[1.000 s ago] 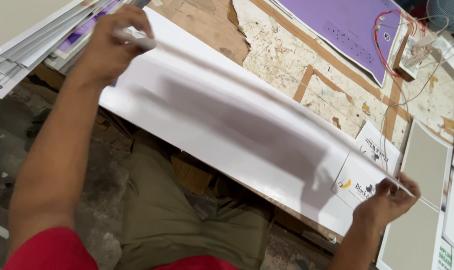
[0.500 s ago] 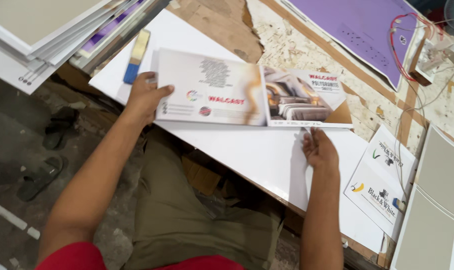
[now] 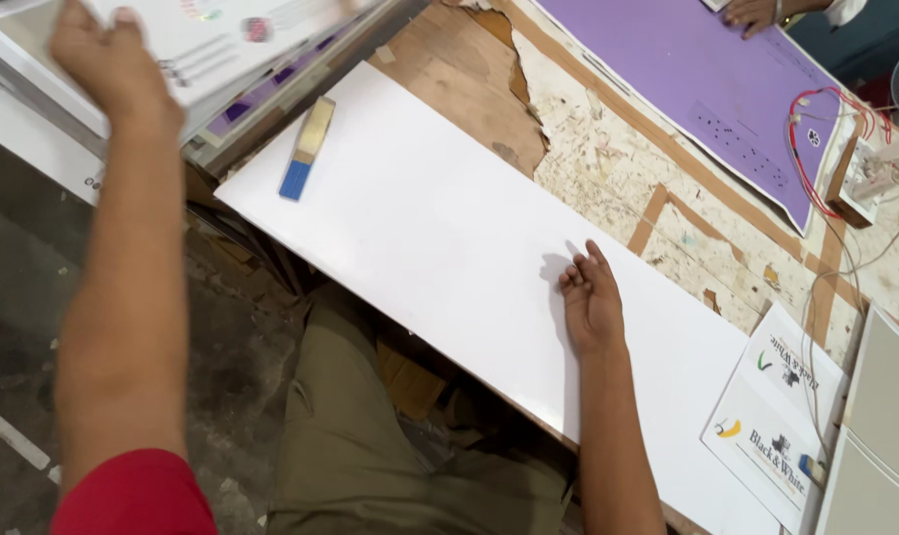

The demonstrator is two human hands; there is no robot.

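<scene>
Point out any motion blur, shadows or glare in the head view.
Head view: left hand and the printed sheet it touches are motion-blurred; right hand, flat on the white board, is sharp and casts a short shadow leftward; no strong glare.

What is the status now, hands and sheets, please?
Left hand on printed sheet atop stack. Right hand flat on white board. Small scraper lies on board.

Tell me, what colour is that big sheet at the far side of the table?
Purple; the big sheet shows plainly in the head view.
</scene>
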